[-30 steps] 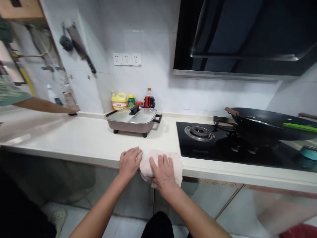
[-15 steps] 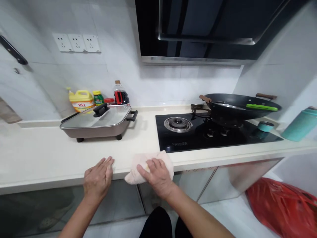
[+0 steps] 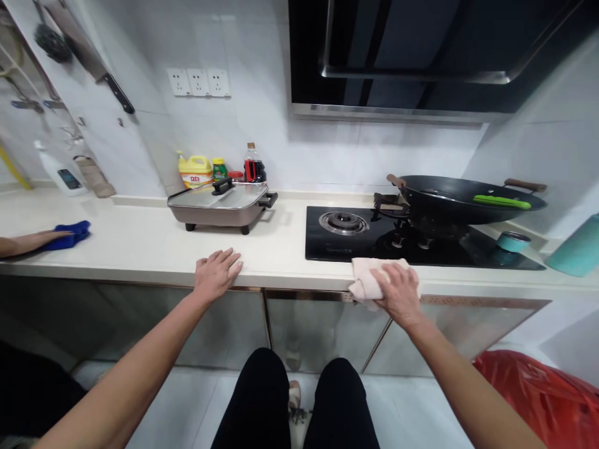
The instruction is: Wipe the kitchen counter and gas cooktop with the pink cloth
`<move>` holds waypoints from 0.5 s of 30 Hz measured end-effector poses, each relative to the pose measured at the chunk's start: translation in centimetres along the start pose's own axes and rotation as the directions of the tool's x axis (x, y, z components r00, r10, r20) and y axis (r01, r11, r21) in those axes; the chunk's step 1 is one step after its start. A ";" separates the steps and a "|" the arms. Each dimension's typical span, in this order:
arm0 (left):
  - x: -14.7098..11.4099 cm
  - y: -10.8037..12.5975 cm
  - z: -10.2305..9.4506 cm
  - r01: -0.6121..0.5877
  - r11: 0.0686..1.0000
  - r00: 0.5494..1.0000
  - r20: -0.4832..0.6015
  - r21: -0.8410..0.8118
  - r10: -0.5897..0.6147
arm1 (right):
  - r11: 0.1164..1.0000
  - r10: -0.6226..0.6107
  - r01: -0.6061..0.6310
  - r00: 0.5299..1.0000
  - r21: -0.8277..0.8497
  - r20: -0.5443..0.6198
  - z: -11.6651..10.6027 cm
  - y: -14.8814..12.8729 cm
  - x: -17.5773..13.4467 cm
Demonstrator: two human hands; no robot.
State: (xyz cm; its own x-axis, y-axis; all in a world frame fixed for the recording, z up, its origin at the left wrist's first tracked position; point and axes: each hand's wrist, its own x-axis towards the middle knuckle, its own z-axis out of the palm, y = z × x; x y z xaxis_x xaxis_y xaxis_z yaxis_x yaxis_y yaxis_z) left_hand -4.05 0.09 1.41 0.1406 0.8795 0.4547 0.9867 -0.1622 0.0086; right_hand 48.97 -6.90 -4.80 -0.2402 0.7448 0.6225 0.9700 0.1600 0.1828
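Your right hand (image 3: 397,288) presses flat on a pale pink cloth (image 3: 367,280), fingers spread over it and only loosely curled, so the grip is a downward press more than a clench. The cloth lies bunched at the front edge of the worktop (image 3: 140,249), sticking out to the left of your hand and drooping slightly over the lip. Just behind it is the black glass hob (image 3: 355,246), with a burner (image 3: 344,221) further back and a black wok (image 3: 468,202) to the right holding a green utensil (image 3: 500,201). Your left hand (image 3: 216,274) rests well apart from the cloth, palm down on the bare worktop edge, fingers open and holding nothing. Behind that hand stands an electric pan with a glass lid (image 3: 223,202), and bottles (image 3: 219,169) line the wall behind it. Far to the left, another person's hand (image 3: 32,240) rests on a blue cloth (image 3: 70,234)
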 end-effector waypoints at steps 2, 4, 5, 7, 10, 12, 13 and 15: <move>0.1 -0.2 0.0 -0.012 1.000 1.000 0.021 0.008 0.012 | 0.990 0.121 -0.121 0.993 -0.071 -0.013 -0.1 1.8 -1.4; 0.1 -0.5 0.1 -0.046 0.999 0.998 0.031 0.004 0.046 | 0.971 0.210 -0.209 0.978 -0.113 -0.010 -0.2 2.5 -2.1; 0.2 -0.7 0.1 -0.068 0.998 0.997 0.034 0.000 0.068 | 0.961 0.246 -0.245 0.969 -0.125 -0.002 -0.2 2.4 -2.1; 0.6 -0.9 0.1 -0.113 0.994 0.993 0.036 -0.009 0.113 | 0.946 0.299 -0.294 0.954 -0.135 0.019 -0.4 1.3 -1.5; 1.3 -1.2 -0.1 -0.168 0.985 0.985 0.041 -0.038 0.169 | 0.955 0.289 -0.284 0.956 -0.087 0.056 -0.7 -2.9 0.9; 1.9 -1.3 -0.3 -0.202 0.978 0.976 0.064 -0.059 0.206 | 0.974 0.226 -0.226 0.970 -0.012 0.092 -0.9 -7.2 3.2; 2.1 -1.4 -0.4 -0.217 0.974 0.972 0.077 -0.066 0.222 | 0.981 0.189 -0.193 0.976 0.029 0.111 -1.1 -9.7 4.5; 2.5 -1.6 -0.5 -0.237 0.969 0.965 0.096 -0.068 0.243 | 0.990 0.081 -0.096 0.987 0.105 0.141 -1.4 -15.2 7.3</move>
State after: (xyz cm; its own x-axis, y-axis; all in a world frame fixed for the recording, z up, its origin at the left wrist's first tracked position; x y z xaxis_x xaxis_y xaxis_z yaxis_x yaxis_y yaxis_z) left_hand -5.28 2.33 2.99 0.3835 0.8525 0.3553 0.9172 -0.3965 -0.0386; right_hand 32.40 -4.79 -2.01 -0.1535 0.8391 0.5219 0.9871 0.1550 0.0410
